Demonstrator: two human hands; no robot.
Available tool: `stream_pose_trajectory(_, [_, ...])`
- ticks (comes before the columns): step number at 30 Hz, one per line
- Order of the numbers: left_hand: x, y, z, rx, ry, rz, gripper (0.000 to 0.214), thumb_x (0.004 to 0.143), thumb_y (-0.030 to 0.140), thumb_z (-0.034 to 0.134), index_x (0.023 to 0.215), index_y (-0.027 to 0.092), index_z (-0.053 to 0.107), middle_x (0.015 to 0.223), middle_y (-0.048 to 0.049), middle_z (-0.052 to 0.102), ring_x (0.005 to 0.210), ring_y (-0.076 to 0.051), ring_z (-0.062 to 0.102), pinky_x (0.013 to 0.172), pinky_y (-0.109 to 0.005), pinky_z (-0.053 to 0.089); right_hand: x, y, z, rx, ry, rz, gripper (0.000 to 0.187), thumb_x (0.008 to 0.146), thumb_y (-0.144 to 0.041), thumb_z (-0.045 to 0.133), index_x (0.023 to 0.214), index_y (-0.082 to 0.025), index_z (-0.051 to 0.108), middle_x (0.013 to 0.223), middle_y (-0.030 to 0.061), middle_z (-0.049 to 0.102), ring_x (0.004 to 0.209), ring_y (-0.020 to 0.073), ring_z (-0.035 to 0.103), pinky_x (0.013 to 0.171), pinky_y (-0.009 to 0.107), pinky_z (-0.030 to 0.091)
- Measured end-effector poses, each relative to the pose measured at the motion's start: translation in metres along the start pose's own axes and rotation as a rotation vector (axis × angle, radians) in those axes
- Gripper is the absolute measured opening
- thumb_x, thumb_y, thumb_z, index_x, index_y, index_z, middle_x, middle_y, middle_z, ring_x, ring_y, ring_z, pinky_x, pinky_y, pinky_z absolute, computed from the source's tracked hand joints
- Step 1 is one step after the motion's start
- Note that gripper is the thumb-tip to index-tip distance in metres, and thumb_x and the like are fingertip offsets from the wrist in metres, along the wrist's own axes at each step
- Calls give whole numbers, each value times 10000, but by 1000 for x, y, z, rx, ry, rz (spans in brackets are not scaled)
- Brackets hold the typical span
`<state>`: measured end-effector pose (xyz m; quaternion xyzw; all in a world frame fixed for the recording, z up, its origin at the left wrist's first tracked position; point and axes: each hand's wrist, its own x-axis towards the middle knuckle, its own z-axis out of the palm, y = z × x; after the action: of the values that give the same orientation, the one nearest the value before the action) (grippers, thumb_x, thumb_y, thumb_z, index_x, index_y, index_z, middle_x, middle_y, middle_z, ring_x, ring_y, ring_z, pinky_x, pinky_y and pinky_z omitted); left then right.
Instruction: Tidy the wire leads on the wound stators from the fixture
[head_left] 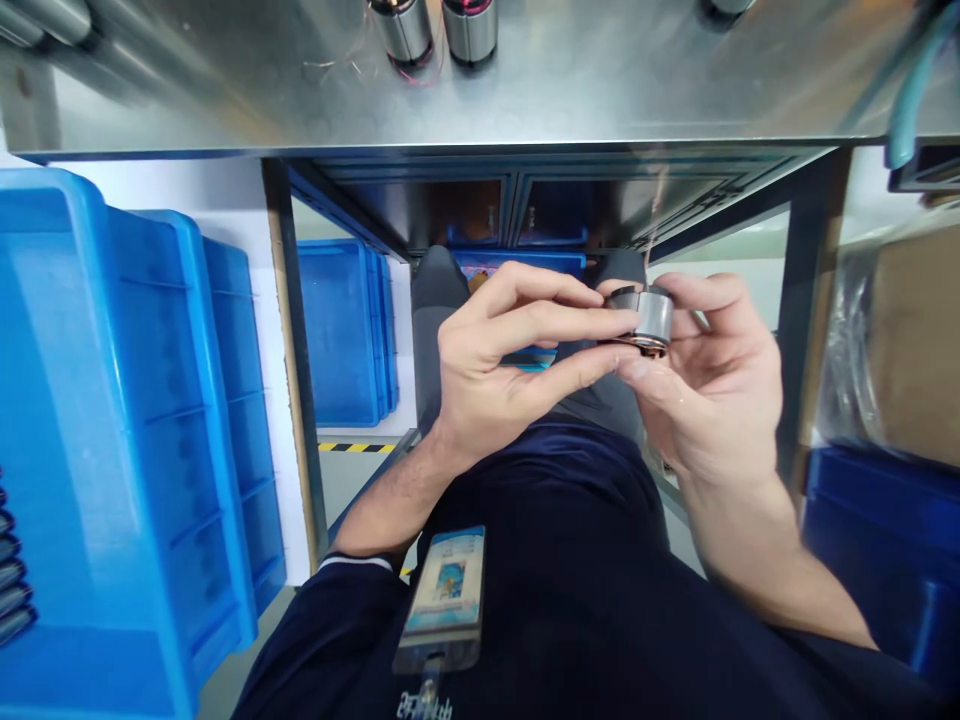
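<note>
Though a badge (444, 585) on the dark shirt (570, 590) carries a printed card, its words are too small and blurred to read; the pale lettering (425, 706) near its clip, cut by the lower edge of the view, cannot be made out either. The cylinder (655, 318) is short and silver, its side smooth and shiny, with a dark rim at the upper end and coppery windings showing at the lower one. A thin pale strand (649, 250) rises from its top. It sits above the lap, between the fingertips of both hands and below the bench (225, 105) edge in view. The left hand (502, 350) pinches it from the left, fingers stretched nearly straight, thumb beneath. The right hand (716, 375) grips its right side with bent fingers, thumb by the windings. Two similar pieces (471, 30) stand on the bench.
</note>
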<state>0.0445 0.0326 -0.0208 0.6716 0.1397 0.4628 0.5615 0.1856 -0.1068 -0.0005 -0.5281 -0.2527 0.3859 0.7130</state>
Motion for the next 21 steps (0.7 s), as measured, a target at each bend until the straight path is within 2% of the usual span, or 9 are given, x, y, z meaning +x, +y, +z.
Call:
stream_pose_trajectory(3, [-3,7,5,-123,60,-146,230,971,458,1114,1170,427,1004,1160,26,924,1082,-163,897,1001,-330,776,-1,3,4,34,28,52,515,900,-334,1104,1351,-412,869,1365,-8,937,1451,294,875,1224,519,786])
stream_pose_trajectory(5, [-6,11,11,-287,117,-405,209,1008,504,1080,1097,345,978,1076,14,911,975,-142,890,851,-270,755,1,3,7,77,43,101,475,910,-387,1087,1335,-393,876,1327,3,941,1405,300,891,1235,524,779])
stream_pose_trajectory(7, [-9,10,14,-478,211,-673,335,1019,583,1058,1064,280,923,1014,19,884,866,-111,861,707,-208,702,3,1,9,126,43,148,446,925,-448,1063,1333,-389,892,1311,1,944,1281,278,919,1168,475,797])
stream_pose_trajectory(10, [-14,-3,11,-611,385,-871,438,985,609,1085,1093,250,859,1028,43,861,847,-64,825,667,-141,648,5,-6,8,146,32,177,429,945,-546,1037,1333,-402,923,1270,-8,943,1103,243,919,1025,400,812])
stream_pose_trajectory(12, [-16,-8,2,-466,478,-772,410,1016,584,1068,1105,259,835,1044,50,846,897,-56,822,748,-148,673,6,-13,4,59,70,132,411,963,-539,1033,1338,-398,941,1265,0,935,1115,255,910,1064,419,806])
stream_pose_trajectory(14, [-15,-3,-7,-140,468,-437,420,1016,623,1062,1116,286,833,1057,37,836,976,-98,835,892,-259,738,4,-20,-1,-106,113,82,403,976,-457,1048,1361,-398,947,1292,9,925,1201,281,896,1185,479,781])
stream_pose_trajectory(17, [-10,19,-13,378,119,90,545,942,694,1095,1304,354,871,1243,1,916,1224,-250,876,1173,-525,757,0,-25,-6,-270,68,86,461,989,-376,1065,1425,-410,921,1257,13,908,1209,280,878,1216,506,764])
stream_pose_trajectory(19, [-6,30,-9,543,-117,192,617,963,633,1087,1478,396,844,1414,12,932,1391,-332,876,1289,-604,725,-1,-25,-6,-272,24,103,457,972,-385,1090,1383,-404,890,1171,3,883,1123,259,875,1091,459,787])
stream_pose_trajectory(21, [-3,31,-1,538,-188,157,554,1065,443,1010,1575,397,798,1500,21,917,1416,-320,892,1273,-546,753,-3,-24,-3,-273,14,96,395,938,-393,1118,1224,-377,846,1111,-7,855,1051,243,860,985,423,786])
